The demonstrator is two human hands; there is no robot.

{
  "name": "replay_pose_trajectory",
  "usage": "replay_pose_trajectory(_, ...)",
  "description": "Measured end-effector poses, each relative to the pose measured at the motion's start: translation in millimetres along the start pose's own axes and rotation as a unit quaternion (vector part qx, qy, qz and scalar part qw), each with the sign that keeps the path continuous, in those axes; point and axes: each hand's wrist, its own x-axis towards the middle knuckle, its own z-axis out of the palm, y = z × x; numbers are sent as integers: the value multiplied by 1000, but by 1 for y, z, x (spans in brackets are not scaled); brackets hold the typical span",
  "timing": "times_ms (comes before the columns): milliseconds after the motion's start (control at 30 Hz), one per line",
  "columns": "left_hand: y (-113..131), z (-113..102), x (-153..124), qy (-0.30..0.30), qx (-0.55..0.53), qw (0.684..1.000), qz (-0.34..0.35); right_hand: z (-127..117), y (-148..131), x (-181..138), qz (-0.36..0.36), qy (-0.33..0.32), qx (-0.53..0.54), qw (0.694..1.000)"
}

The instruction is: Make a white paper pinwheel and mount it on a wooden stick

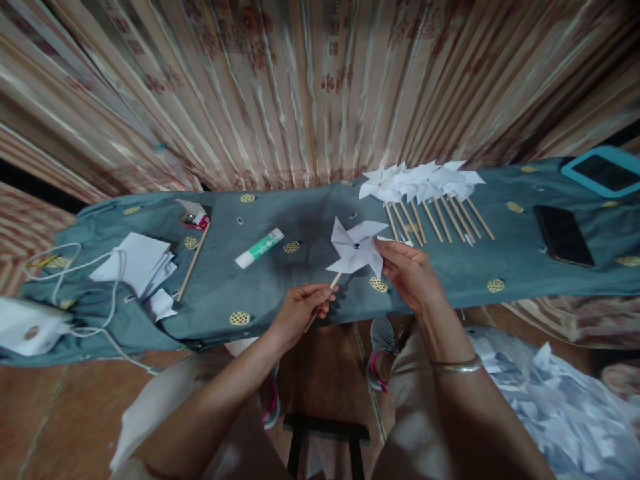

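Note:
A white paper pinwheel with a shiny pin at its centre is held over the front half of the table. My left hand is closed around its wooden stick, just below the blades. With my right hand I pinch the right-hand blade between thumb and fingers. Behind my right hand, several more pinwheels lie in an overlapping row, sticks towards me. A green and white glue stick lies to the left of the held pinwheel.
At the left are a small red box, a loose wooden stick, stacked white paper and a white corded device. A black phone and a blue-framed device lie right. A bag of white paper pieces stands below.

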Motion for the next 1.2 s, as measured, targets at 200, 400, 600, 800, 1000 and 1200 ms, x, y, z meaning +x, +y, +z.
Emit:
replay_pose_trajectory(200, -1, -1, 1, 0, -6, 1000, 3, 0, 4, -1, 7, -10, 13, 1000)
replay_pose_trajectory(400, 2, 0, -1, -1, -11, 1000, 5, 2, 5, -2, 8, -12, 13, 1000)
replay_pose_trajectory(600, 2, -1, -1, 9, -19, 1000, 0, 4, 5, -3, 19, -8, 7, 1000)
replay_pose_trajectory(800, 0, -2, 1, 7, -23, 1000, 3, 9, 3, -5, 37, 5, 2, 999)
replay_pose_trajectory(1000, 3, -1, 1, 6, -24, 1000, 7, 10, 3, -8, 40, 0, -59, 997)
replay_pose_trajectory(1200, 6, -5, 3, 19, -32, 999, 11, -4, -8, -9, 22, -2, -116, 993)
